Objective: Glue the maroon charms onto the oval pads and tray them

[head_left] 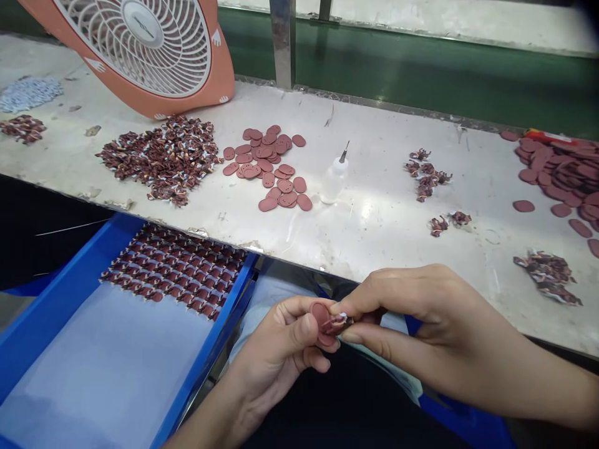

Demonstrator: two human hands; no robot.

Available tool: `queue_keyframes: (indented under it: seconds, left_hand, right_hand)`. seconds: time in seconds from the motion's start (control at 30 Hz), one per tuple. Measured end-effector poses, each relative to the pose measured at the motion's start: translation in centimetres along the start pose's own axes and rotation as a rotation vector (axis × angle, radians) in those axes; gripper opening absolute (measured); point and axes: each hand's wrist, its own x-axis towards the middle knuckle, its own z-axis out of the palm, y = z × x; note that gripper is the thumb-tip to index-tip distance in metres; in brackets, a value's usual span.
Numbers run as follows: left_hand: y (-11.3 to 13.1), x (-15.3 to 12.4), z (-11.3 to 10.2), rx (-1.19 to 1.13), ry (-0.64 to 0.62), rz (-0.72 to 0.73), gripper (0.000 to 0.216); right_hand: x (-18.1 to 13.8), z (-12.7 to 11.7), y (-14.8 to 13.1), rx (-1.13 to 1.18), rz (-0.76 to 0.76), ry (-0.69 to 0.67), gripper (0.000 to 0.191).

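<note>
Between thumb and fingers, my left hand [285,349] grips reddish-brown oval bases [320,313]; one faces me and another shows below it. My right hand [412,324] pinches a small painted figurine [340,322], dark brown with white and pale parts, against the upper base. Both hands are closed and meet in front of the table edge, above my lap. The figurine's underside and the fingertips behind the bases are hidden. A small clear bottle with a needle tip [337,169] stands upright on the table beyond my hands.
Loose oval bases [266,156] lie mid-table, more [561,174] at right. A figurine heap [163,156] sits below an orange fan [145,43]; smaller clusters [425,174] lie right. At lower left, a blue tray [229,299] holds rows of based figurines [173,265].
</note>
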Motion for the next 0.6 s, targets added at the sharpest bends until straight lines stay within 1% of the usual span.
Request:
queue_keyframes:
  seconds: [0.17,0.3,0.4,0.6]
  left_hand:
    - [0.08,0.06,-0.05,0.000,0.017,-0.017,0.032]
    - [0.11,0.19,-0.09,0.000,0.061,-0.022,0.036]
    - [-0.01,0.17,-0.18,-0.003,0.066,-0.030,0.038]
    - [-0.31,0.07,-0.30,-0.050,0.078,-0.024,0.035]
  right_hand:
    - [0.13,-0.10,-0.13,-0.045,-0.020,-0.016,0.019]
    - [0.22,-0.04,-0.29,-0.080,-0.044,-0.021,0.015]
    - [0.31,0.03,-0.44,-0.134,-0.050,-0.036,0.012]
    - [0.29,0.29,-0.46,-0.197,-0.074,-0.062,0.010]
